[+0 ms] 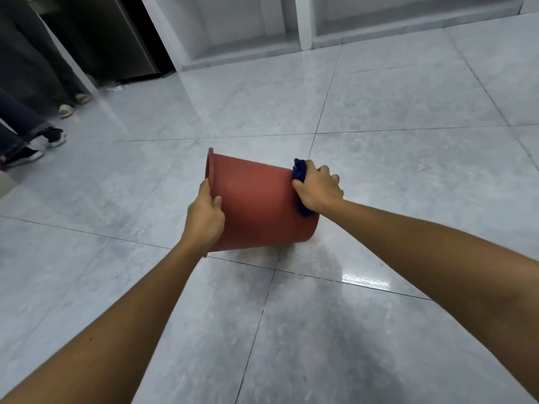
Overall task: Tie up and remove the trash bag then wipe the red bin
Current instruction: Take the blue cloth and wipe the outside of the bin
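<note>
Red bin (256,205) tipped on its side above the tiled floor (379,158), left hand (204,220) gripping its rim end, right hand (318,186) pressing a blue cloth (300,170) against its base end

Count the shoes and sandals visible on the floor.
4. Two pale sandals stand near the dark doorway at upper left; two black shoes lie lower, by the left edge. More may be hidden beyond the frame.
</note>
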`<state>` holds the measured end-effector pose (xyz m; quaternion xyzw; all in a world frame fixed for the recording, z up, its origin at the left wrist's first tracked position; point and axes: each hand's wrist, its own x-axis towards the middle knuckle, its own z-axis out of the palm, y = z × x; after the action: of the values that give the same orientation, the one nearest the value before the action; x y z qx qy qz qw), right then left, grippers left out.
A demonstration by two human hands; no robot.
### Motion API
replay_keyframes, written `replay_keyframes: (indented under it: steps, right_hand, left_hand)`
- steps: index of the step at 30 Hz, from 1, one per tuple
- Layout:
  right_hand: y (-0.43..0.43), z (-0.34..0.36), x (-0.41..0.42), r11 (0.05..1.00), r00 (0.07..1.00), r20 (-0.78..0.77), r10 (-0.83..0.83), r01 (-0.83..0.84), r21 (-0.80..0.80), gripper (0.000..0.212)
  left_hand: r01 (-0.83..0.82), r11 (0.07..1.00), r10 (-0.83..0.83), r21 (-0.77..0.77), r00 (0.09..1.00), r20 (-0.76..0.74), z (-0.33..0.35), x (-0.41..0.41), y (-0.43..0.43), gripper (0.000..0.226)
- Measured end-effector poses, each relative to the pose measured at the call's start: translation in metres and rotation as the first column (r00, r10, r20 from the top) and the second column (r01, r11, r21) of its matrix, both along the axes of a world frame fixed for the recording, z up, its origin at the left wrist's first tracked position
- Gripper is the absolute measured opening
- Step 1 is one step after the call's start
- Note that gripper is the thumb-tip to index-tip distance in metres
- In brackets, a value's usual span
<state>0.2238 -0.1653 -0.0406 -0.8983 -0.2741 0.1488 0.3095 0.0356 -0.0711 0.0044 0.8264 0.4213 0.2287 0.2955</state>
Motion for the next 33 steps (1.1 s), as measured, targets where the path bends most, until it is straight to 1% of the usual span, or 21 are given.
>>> replay_keyframes:
  steps: [2, 3, 4, 6, 8, 10, 12, 13, 14, 17, 18, 19, 20, 22, 23, 24, 26, 28, 30, 31, 33]
  right_hand:
    - [0.005, 0.003, 0.001, 0.999, 0.999, 0.003, -0.034, 0.034, -0.013, 0.042]
    - [0.010, 0.010, 0.000, 1.000, 1.000, 0.022, -0.009, 0.009, 0.010, 0.041]
    - [0.014, 0.019, -0.002, 0.998, 0.997, 0.054, 0.055, -0.058, 0.040, 0.041]
    - [0.026, 0.039, -0.011, 0.963, 0.963, 0.124, 0.240, -0.252, 0.091, 0.042]
    - [0.037, 0.054, -0.026, 0.922, 0.923, 0.179, 0.340, -0.365, 0.128, 0.041]
    - [0.043, 0.057, -0.036, 0.923, 0.926, 0.218, 0.309, -0.347, 0.164, 0.043]
    - [0.036, 0.045, -0.038, 0.943, 0.932, 0.272, 0.240, -0.290, 0.160, 0.048]
    - [0.028, 0.036, -0.033, 0.955, 0.935, 0.281, 0.216, -0.262, 0.139, 0.049]
    - [0.021, 0.028, -0.026, 0.969, 0.943, 0.271, 0.192, -0.227, 0.102, 0.050]
    - [-0.001, 0.006, -0.001, 0.995, 0.974, 0.207, 0.097, -0.087, -0.056, 0.051]
    - [-0.005, 0.002, 0.005, 0.995, 0.980, 0.188, 0.059, -0.044, -0.085, 0.051]
    - [-0.009, -0.001, 0.009, 0.995, 0.986, 0.167, 0.022, -0.006, -0.100, 0.050]
    - [-0.011, -0.002, 0.013, 0.994, 0.990, 0.140, -0.011, 0.026, -0.106, 0.048]
    - [-0.013, 0.000, 0.019, 0.991, 0.995, 0.091, -0.049, 0.059, -0.117, 0.046]
    - [-0.014, 0.002, 0.022, 0.991, 0.996, 0.071, -0.058, 0.067, -0.118, 0.045]
    - [-0.014, 0.005, 0.023, 0.991, 0.996, 0.051, -0.069, 0.074, -0.111, 0.043]
    - [-0.013, 0.010, 0.022, 0.992, 0.996, 0.006, -0.087, 0.087, -0.091, 0.039]
    - [-0.011, 0.016, 0.018, 0.997, 0.999, -0.019, -0.043, 0.042, -0.057, 0.039]
    - [-0.007, 0.026, 0.009, 0.995, 0.996, 0.012, 0.092, -0.092, 0.035, 0.039]
    - [-0.005, 0.032, 0.004, 0.976, 0.981, 0.053, 0.187, -0.191, 0.107, 0.038]
    - [-0.001, 0.043, -0.010, 0.873, 0.905, 0.166, 0.392, -0.423, 0.244, 0.037]
  left_hand:
    - [0.017, 0.999, -0.018, -0.037, 1.000, -0.015, 0.003, 0.002, 0.007, 0.042]
    - [0.031, 0.998, -0.032, -0.059, 0.999, -0.021, 0.006, 0.005, 0.011, 0.041]
    - [0.037, 0.995, -0.038, -0.093, 0.999, -0.013, 0.008, 0.009, 0.012, 0.040]
    - [0.031, 0.983, -0.028, -0.179, 0.999, 0.018, 0.014, 0.021, 0.012, 0.038]
    - [0.036, 0.972, -0.034, -0.231, 0.999, 0.011, 0.022, 0.029, 0.011, 0.034]
    - [0.086, 0.958, -0.078, -0.274, 0.996, 0.039, 0.028, 0.031, 0.009, 0.025]
    - [0.171, 0.938, -0.132, -0.301, 0.980, 0.146, 0.030, 0.024, 0.005, 0.023]
    - [0.210, 0.935, -0.163, -0.287, 0.970, 0.180, 0.028, 0.018, 0.003, 0.030]
    - [0.234, 0.935, -0.189, -0.268, 0.965, 0.183, 0.026, 0.010, 0.002, 0.044]
    - [0.256, 0.932, -0.251, -0.255, 0.967, 0.054, 0.010, -0.022, 0.001, 0.094]
    - [0.279, 0.923, -0.293, -0.264, 0.956, -0.014, 0.004, -0.034, 0.000, 0.103]
    - [0.311, 0.911, -0.348, -0.269, 0.932, -0.102, 0.000, -0.044, -0.002, 0.104]
    - [0.349, 0.899, -0.406, -0.263, 0.891, -0.203, -0.004, -0.051, -0.005, 0.097]
    - [0.401, 0.895, -0.446, -0.196, 0.809, -0.383, -0.012, -0.059, -0.009, 0.065]
    - [0.401, 0.903, -0.426, -0.152, 0.798, -0.427, -0.015, -0.060, -0.011, 0.052]
    - [0.383, 0.916, -0.395, -0.119, 0.810, -0.433, -0.017, -0.060, -0.011, 0.045]
    - [0.329, 0.943, -0.323, -0.047, 0.874, -0.362, -0.015, -0.057, -0.010, 0.040]
    - [0.302, 0.943, -0.263, 0.138, 0.933, -0.247, -0.008, -0.049, -0.006, 0.043]
    - [0.291, 0.911, -0.249, 0.292, 0.953, -0.172, -0.001, -0.041, -0.002, 0.050]
    - [0.281, 0.904, -0.247, 0.321, 0.958, -0.144, 0.002, -0.038, -0.001, 0.051]
    - [0.263, 0.911, -0.249, 0.317, 0.965, -0.083, 0.003, -0.030, -0.001, 0.049]
